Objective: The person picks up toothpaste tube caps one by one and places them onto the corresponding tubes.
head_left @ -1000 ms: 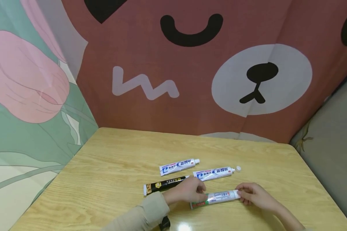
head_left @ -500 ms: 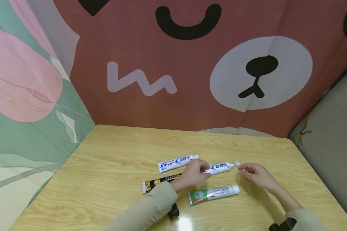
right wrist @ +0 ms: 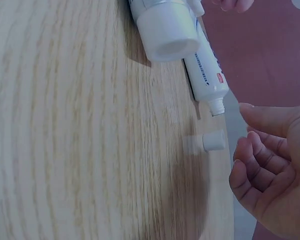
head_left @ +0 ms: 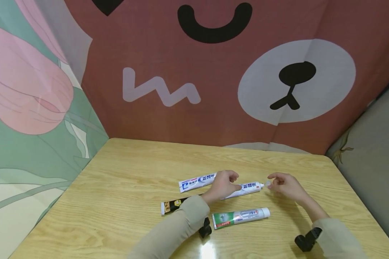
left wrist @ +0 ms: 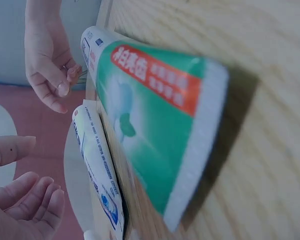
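My left hand (head_left: 223, 185) hovers over the middle of an uncapped white-and-blue toothpaste tube (head_left: 250, 187) and hides part of it. In the left wrist view, that hand's fingers (left wrist: 27, 200) are loosely bent, with nothing between them. The tube lies flat, its bare threaded nozzle (right wrist: 217, 107) towards the right. Just beyond the nozzle, a small white cap (right wrist: 213, 140) sits on the table. My right hand (right wrist: 277, 165) is beside this cap, thumb and fingers apart, a gap showing between them and the cap.
A green-and-silver toothpaste tube (head_left: 241, 217) with its cap on lies nearer me. Left of my hands are a second white-and-blue tube (head_left: 194, 182) and a black tube (head_left: 172, 206), both partly covered. A printed cloth (head_left: 162, 122) hangs behind the wooden table (head_left: 116, 180).
Both hands have left the green-and-silver tube and moved away from me. The left is now over the uncapped tube, the right beside the small cap.
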Demonstrator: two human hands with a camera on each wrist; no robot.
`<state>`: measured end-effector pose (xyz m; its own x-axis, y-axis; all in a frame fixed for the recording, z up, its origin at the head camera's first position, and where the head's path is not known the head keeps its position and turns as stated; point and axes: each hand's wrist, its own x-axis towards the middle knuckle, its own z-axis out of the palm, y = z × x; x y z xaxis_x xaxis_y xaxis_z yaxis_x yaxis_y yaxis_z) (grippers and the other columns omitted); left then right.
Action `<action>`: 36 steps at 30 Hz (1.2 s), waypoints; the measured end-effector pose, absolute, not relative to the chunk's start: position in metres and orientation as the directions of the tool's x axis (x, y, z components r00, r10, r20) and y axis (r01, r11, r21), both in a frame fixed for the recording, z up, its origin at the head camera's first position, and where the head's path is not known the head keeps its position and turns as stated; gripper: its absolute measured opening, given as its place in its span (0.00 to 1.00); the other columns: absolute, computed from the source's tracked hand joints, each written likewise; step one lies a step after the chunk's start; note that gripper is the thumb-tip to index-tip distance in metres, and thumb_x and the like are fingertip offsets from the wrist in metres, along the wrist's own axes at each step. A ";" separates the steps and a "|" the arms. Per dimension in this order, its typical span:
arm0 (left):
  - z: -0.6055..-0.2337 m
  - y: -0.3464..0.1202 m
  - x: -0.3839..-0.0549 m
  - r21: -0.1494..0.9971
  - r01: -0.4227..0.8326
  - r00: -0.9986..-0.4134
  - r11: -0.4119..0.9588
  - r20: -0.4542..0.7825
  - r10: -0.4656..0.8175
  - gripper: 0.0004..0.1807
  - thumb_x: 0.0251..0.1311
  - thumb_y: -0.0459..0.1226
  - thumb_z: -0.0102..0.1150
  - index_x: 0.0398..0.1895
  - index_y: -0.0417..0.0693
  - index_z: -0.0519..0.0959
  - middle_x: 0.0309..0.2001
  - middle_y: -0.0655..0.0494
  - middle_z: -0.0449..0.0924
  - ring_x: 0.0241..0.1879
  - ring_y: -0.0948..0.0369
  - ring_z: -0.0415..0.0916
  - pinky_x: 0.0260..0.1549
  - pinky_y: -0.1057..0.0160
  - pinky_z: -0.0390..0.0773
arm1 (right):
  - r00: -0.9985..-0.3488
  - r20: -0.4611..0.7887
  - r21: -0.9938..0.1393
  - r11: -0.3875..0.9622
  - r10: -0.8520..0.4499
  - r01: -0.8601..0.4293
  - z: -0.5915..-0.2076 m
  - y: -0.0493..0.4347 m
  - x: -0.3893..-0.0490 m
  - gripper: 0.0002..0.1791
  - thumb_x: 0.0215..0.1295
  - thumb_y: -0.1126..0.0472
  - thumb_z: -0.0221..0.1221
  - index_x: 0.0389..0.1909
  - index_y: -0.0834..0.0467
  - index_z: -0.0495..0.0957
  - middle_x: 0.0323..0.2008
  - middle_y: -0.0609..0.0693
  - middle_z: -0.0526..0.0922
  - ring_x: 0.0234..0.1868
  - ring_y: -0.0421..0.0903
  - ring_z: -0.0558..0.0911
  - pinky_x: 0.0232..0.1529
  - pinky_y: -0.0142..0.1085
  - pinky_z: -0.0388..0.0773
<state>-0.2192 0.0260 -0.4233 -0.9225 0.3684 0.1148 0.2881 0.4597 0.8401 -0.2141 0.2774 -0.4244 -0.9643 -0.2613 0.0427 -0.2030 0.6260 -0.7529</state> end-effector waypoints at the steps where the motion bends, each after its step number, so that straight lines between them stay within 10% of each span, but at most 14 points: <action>1: -0.423 0.028 -0.220 0.836 0.286 -0.925 0.468 0.114 0.362 0.19 0.46 0.32 0.68 0.43 0.34 0.78 0.40 0.47 0.79 0.38 0.59 0.74 0.36 0.70 0.73 | -0.964 0.042 -0.750 0.629 -0.263 -0.204 -0.424 0.278 -0.215 0.18 0.58 0.69 0.57 0.48 0.73 0.70 0.21 0.52 0.72 0.21 0.40 0.72 0.17 0.33 0.66; 36: -0.452 0.056 -0.232 0.778 0.255 -0.942 0.574 0.066 0.329 0.21 0.29 0.27 0.72 0.36 0.39 0.81 0.31 0.56 0.81 0.33 0.65 0.75 0.36 0.74 0.71 | -0.970 0.023 -0.714 0.676 -0.242 -0.185 -0.449 0.281 -0.233 0.15 0.54 0.65 0.62 0.41 0.70 0.75 0.19 0.49 0.71 0.17 0.39 0.67 0.18 0.32 0.66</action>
